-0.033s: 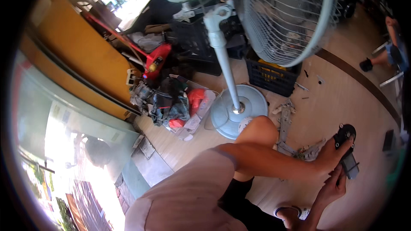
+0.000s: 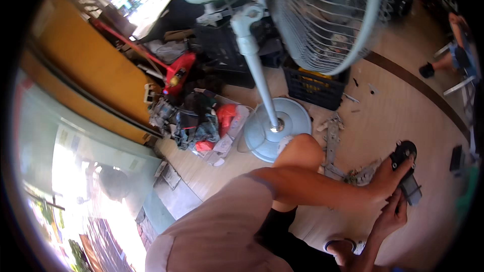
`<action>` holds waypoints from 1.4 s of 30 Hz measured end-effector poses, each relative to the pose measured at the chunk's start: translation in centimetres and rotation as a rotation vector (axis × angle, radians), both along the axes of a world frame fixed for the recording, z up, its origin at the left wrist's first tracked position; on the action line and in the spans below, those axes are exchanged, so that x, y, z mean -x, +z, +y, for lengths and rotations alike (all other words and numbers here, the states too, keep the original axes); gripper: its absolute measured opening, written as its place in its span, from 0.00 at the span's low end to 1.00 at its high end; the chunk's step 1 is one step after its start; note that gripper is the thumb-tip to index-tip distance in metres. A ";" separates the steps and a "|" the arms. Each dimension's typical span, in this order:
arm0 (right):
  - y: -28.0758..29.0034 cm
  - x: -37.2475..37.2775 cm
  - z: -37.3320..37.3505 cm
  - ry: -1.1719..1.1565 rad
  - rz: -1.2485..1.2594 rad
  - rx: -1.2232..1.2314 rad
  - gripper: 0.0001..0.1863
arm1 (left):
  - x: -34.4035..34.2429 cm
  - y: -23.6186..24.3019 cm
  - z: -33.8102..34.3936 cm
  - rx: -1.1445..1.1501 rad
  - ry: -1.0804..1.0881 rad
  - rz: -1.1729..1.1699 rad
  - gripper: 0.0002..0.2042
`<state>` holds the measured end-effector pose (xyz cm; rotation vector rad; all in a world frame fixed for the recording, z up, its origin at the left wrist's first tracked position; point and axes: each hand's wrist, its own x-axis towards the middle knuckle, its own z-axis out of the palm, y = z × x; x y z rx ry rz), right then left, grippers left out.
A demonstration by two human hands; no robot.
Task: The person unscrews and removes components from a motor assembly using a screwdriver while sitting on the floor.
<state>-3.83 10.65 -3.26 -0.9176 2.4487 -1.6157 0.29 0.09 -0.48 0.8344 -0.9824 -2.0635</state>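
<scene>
Head view showed us low over the wooden floor (image 2: 403, 100), left hand (image 2: 388, 179) and right hand (image 2: 390, 214) both clamped on a small black motor part (image 2: 406, 171). We judged a slip could drop it among the metal scraps (image 2: 335, 146) by the pedestal fan (image 2: 275, 121).

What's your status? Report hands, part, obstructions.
Left hand and right hand both gripping small black motor part. Held above wooden floor. Metal scraps and pedestal fan close by.
</scene>
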 end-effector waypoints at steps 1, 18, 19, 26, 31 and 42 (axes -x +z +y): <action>0.1 0.1 -0.2 0.016 0.009 0.000 0.10 | 0.3 -0.6 -0.2 0.021 0.018 -0.021 0.24; 1.5 0.2 0.1 0.191 0.241 0.019 0.05 | -1.2 0.9 -0.8 -0.023 -0.128 -0.017 0.19; 1.5 0.2 0.1 0.192 0.270 0.025 0.05 | -1.1 0.8 -0.8 -0.017 -0.127 -0.002 0.19; 1.4 0.0 -0.1 0.188 0.372 0.039 0.08 | -1.1 0.4 -0.7 -0.012 -0.105 0.043 0.20; 0.9 0.0 -0.4 0.167 0.441 0.056 0.07 | -1.2 0.2 -1.0 -0.024 -0.124 0.016 0.21; 0.9 -0.4 -0.4 0.134 0.358 0.064 0.10 | -1.4 1.3 -0.9 -0.073 -0.140 -0.062 0.21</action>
